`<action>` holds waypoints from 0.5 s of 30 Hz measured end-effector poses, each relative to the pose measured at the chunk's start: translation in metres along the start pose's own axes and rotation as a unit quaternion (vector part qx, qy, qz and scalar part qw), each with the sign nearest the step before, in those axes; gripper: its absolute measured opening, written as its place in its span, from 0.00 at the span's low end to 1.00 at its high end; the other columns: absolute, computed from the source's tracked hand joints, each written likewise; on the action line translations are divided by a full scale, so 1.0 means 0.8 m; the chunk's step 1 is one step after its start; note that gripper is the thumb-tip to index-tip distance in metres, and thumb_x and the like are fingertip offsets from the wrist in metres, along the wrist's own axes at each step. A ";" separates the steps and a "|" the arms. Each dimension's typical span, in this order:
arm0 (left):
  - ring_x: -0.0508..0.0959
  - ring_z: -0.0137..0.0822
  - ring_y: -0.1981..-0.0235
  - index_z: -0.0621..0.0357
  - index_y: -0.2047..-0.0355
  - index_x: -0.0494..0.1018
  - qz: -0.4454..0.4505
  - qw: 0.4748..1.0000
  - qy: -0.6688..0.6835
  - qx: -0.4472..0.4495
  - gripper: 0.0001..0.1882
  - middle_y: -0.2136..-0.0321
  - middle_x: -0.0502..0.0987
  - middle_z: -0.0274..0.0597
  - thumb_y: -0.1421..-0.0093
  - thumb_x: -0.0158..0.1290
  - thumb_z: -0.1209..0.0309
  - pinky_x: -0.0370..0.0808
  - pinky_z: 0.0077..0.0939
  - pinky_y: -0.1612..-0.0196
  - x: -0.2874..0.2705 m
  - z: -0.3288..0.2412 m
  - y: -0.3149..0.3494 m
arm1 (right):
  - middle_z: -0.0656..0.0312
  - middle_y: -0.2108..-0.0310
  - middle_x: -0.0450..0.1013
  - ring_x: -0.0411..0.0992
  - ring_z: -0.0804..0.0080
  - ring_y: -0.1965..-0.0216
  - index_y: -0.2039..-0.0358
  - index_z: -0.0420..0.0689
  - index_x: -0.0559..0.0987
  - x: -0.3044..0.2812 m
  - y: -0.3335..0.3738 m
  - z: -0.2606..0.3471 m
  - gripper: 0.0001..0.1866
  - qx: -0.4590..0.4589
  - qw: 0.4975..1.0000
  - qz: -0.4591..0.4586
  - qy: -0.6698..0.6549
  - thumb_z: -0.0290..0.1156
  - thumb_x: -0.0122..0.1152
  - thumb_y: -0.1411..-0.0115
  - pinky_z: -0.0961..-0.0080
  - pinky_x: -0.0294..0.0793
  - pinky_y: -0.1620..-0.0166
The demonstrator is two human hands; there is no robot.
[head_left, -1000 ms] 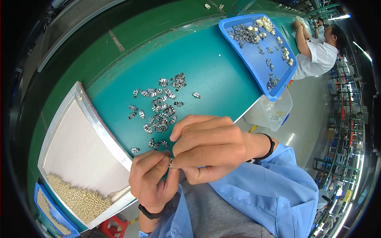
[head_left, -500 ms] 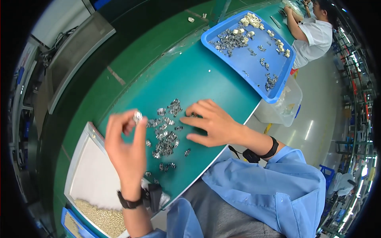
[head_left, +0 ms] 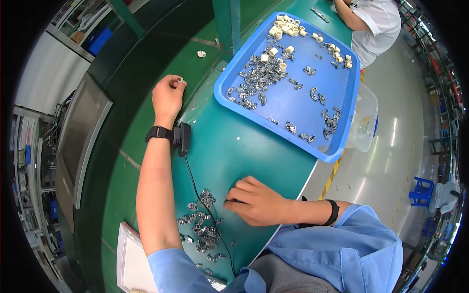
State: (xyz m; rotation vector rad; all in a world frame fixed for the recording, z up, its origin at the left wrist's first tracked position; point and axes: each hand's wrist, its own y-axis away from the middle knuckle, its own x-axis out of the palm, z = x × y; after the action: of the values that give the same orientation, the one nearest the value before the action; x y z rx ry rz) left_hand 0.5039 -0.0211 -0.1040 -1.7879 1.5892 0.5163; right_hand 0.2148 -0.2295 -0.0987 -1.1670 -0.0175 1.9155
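Observation:
My left hand (head_left: 167, 95) is stretched far out over the green table, pinching a small metal clip (head_left: 180, 79) between its fingertips. A black watch and a clipped device with a cable sit at that wrist. My right hand (head_left: 256, 201) rests palm down on the teal mat, fingertips touching the edge of a pile of small metal clips (head_left: 201, 227). Whether it holds one is hidden.
A blue tray (head_left: 337, 117) with metal clips and several cream plastic rings lies ahead on the right. A white tray (head_left: 128, 261) sits at the lower left. A clear plastic bin (head_left: 364, 122) hangs off the table edge. Another person in white (head_left: 376, 24) works at the far end.
My left hand has carried the clip from near my chest up and forward across the table. My right hand dropped to the pile of clips. The view has shifted forward.

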 end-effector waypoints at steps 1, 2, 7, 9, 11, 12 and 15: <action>0.83 0.40 0.66 0.61 0.59 0.82 0.004 1.000 0.002 0.002 0.14 0.70 0.83 0.40 0.44 0.65 0.68 0.78 0.33 0.59 0.007 -0.005 -0.001 | 0.62 0.58 0.71 0.70 0.64 0.57 0.60 0.43 0.82 -0.002 0.001 -0.001 0.16 0.005 1.000 -0.001 0.002 0.21 0.66 0.51 0.65 0.68 0.54; 0.83 0.40 0.66 0.62 0.56 0.81 0.004 1.000 -0.005 0.011 0.17 0.69 0.82 0.41 0.44 0.65 0.67 0.78 0.33 0.59 0.008 -0.009 -0.001 | 0.62 0.59 0.71 0.70 0.64 0.58 0.61 0.42 0.81 -0.005 0.001 0.000 0.15 0.007 1.000 -0.016 -0.003 0.22 0.66 0.51 0.66 0.68 0.54; 0.80 0.34 0.65 0.65 0.47 0.77 -0.027 0.999 -0.027 0.010 0.28 0.66 0.80 0.42 0.45 0.68 0.62 0.77 0.30 0.59 -0.055 -0.035 0.056 | 0.60 0.62 0.73 0.71 0.63 0.60 0.62 0.42 0.81 -0.004 -0.002 0.007 0.13 0.020 0.997 -0.029 -0.069 0.20 0.66 0.51 0.65 0.68 0.54; 0.77 0.30 0.65 0.65 0.48 0.78 -0.046 0.997 0.005 0.054 0.25 0.66 0.79 0.39 0.42 0.67 0.62 0.76 0.28 0.59 -0.116 -0.064 0.091 | 0.59 0.62 0.74 0.72 0.63 0.60 0.62 0.42 0.82 -0.003 0.001 0.003 0.14 0.021 0.995 -0.014 -0.098 0.19 0.66 0.51 0.64 0.69 0.54; 0.75 0.27 0.63 0.65 0.49 0.78 -0.011 0.997 0.054 0.050 0.20 0.65 0.78 0.35 0.37 0.62 0.64 0.74 0.23 0.57 -0.212 -0.115 0.154 | 0.57 0.66 0.76 0.73 0.59 0.64 0.64 0.41 0.82 0.002 -0.004 0.003 0.11 0.007 0.993 -0.037 -0.111 0.17 0.65 0.50 0.63 0.71 0.57; 0.74 0.26 0.64 0.65 0.49 0.78 0.004 0.998 0.053 0.014 0.18 0.65 0.78 0.34 0.33 0.59 0.66 0.72 0.22 0.56 -0.249 -0.146 0.188 | 0.57 0.68 0.77 0.74 0.58 0.65 0.63 0.40 0.82 0.003 -0.002 -0.001 0.11 0.011 0.991 -0.054 -0.118 0.17 0.64 0.49 0.62 0.71 0.58; 0.74 0.25 0.64 0.66 0.50 0.78 -0.001 0.995 0.018 -0.100 0.14 0.65 0.77 0.34 0.30 0.54 0.69 0.71 0.19 0.55 -0.366 -0.196 0.311 | 0.55 0.71 0.78 0.75 0.58 0.68 0.61 0.37 0.84 -0.014 -0.012 0.010 0.12 0.025 0.993 -0.058 -0.104 0.15 0.63 0.47 0.64 0.73 0.59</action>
State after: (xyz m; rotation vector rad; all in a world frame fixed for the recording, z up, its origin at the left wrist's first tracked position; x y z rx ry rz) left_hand 0.1877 0.0683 0.1499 -1.9562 1.6080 0.6654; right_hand 0.2172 -0.2279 -0.0827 -0.9086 -0.1461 1.9141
